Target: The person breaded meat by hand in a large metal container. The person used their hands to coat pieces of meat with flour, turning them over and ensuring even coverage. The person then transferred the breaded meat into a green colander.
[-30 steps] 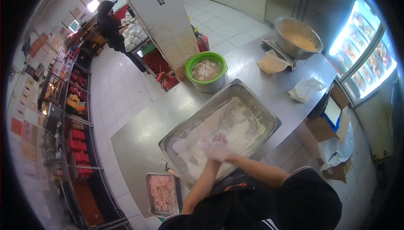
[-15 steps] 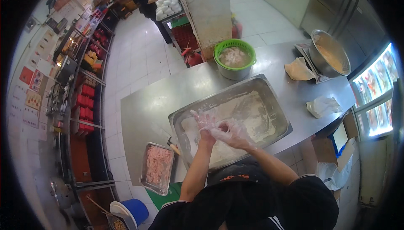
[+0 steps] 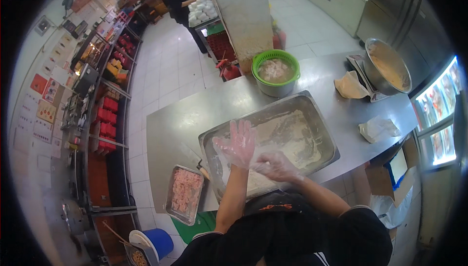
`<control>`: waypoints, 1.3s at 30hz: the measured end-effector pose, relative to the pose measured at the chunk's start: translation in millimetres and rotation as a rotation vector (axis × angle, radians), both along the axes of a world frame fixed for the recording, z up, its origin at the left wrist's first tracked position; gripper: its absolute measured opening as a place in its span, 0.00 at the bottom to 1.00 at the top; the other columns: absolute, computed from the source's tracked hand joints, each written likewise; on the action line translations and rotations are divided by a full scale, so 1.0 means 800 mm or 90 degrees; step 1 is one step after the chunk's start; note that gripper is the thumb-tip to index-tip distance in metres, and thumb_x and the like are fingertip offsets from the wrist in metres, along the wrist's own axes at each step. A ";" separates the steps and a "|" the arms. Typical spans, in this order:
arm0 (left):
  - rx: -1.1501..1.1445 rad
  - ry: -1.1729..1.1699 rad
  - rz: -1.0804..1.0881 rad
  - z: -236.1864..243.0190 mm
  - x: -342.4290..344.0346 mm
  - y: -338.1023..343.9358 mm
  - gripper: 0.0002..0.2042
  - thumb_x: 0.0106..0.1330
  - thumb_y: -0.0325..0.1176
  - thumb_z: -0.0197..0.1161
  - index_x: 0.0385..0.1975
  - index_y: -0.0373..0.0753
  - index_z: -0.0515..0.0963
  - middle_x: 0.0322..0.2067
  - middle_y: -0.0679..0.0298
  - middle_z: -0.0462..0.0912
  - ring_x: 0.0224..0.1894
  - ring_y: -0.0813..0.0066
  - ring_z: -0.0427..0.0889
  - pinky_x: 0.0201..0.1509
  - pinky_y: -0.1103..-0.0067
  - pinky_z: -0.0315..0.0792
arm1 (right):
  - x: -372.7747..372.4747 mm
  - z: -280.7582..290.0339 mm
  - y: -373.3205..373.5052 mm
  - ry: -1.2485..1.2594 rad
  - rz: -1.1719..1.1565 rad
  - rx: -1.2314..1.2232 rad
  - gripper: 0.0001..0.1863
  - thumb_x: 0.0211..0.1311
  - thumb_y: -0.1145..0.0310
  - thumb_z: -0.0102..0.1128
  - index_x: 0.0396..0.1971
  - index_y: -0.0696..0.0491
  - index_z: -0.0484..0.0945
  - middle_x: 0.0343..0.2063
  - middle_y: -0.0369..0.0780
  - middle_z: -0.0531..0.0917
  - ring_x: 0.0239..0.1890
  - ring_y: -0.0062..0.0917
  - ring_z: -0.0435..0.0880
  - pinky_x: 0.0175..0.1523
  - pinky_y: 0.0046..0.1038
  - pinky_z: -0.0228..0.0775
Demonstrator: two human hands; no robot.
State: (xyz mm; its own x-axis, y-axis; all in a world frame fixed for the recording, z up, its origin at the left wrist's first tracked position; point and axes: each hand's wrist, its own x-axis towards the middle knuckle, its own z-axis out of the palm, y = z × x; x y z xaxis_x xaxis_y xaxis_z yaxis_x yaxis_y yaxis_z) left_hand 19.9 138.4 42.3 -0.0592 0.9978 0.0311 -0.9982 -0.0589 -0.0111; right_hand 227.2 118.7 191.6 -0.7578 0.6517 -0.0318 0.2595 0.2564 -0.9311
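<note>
Silver-grey, the tray [image 3: 322, 128] runs lengthwise from near left to far right below the left hand [image 3: 238, 145], empty fingers spread and pointing far, and the curled right hand [image 3: 278, 166], its hold unclear.

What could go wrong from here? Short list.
1. The small tray of pink meat seems to overhang the steel table's near edge; a bump might tip it off.
2. The left hand's clear glove looks thin and loose; if torn, scraps might drop into the white powder below. Whether the right hand grips it is unclear.
3. The wooden-handled tool between the trays could get knocked.
</note>
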 end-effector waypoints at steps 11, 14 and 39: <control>0.138 -0.077 -0.322 0.195 0.109 -0.036 0.56 0.65 0.81 0.47 0.83 0.46 0.43 0.82 0.45 0.41 0.82 0.42 0.49 0.85 0.49 0.40 | -0.011 -0.075 0.022 0.267 -0.168 -0.467 0.18 0.76 0.54 0.62 0.43 0.55 0.85 0.33 0.35 0.86 0.35 0.23 0.83 0.43 0.29 0.77; 0.173 0.053 -0.385 0.197 0.119 -0.063 0.58 0.65 0.83 0.40 0.84 0.44 0.39 0.82 0.41 0.38 0.82 0.38 0.47 0.84 0.49 0.40 | -0.009 -0.080 0.025 0.265 -0.119 -0.504 0.17 0.76 0.54 0.62 0.44 0.55 0.85 0.33 0.35 0.85 0.35 0.23 0.83 0.43 0.29 0.77; 0.435 0.128 -0.285 0.221 0.132 -0.041 0.54 0.69 0.72 0.55 0.81 0.34 0.46 0.77 0.38 0.57 0.75 0.38 0.65 0.81 0.49 0.52 | -0.006 -0.145 0.002 0.156 0.143 -0.773 0.14 0.77 0.58 0.59 0.45 0.53 0.84 0.32 0.33 0.81 0.34 0.22 0.79 0.42 0.26 0.75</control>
